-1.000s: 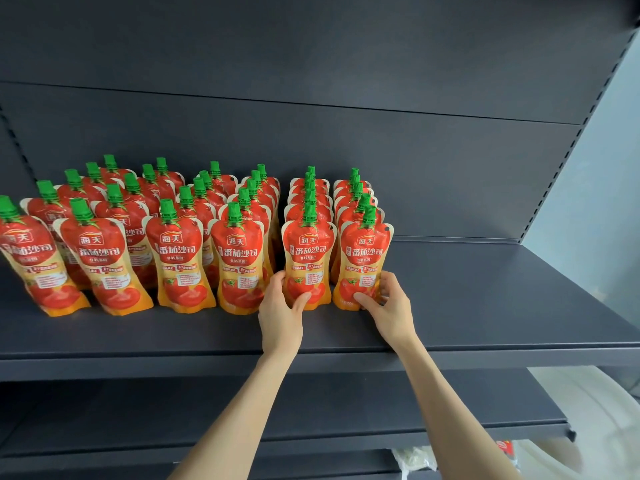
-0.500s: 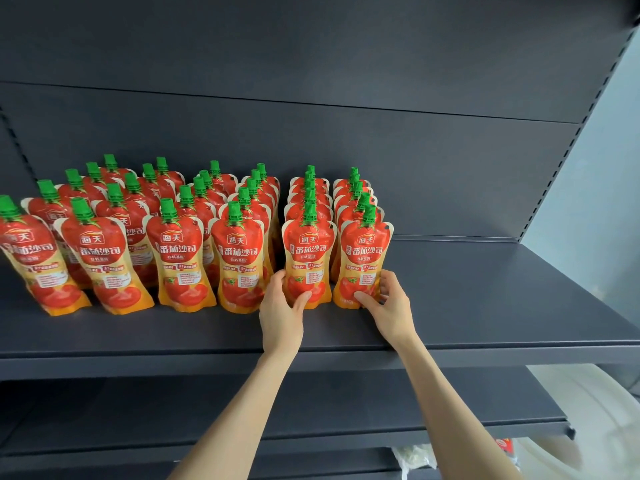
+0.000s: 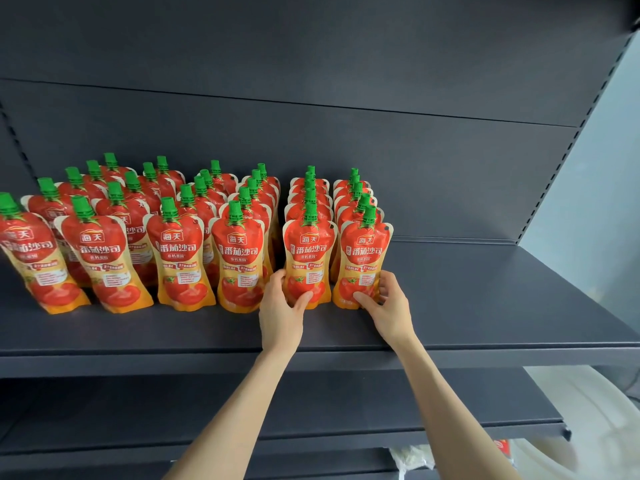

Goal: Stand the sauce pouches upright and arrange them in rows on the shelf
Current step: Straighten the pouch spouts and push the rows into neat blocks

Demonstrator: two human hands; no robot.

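L hand grips a pouch low, R hand the next pouch.

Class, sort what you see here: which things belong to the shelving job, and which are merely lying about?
Job: sauce pouches, upper shelf, left hand gripping the next-to-end pouch, right hand gripping the end pouch.
Lying about: lower shelf, white plastic bag, white rounded object.

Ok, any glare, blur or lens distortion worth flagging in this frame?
Head view: soft even light, faint shadows on the shelf; mild sheen on each front pouch, small print soft; wide-angle bend leans the leftmost pouch and the right upright; left hand and right hand, each gripping a front pouch, sharp, no motion blur.
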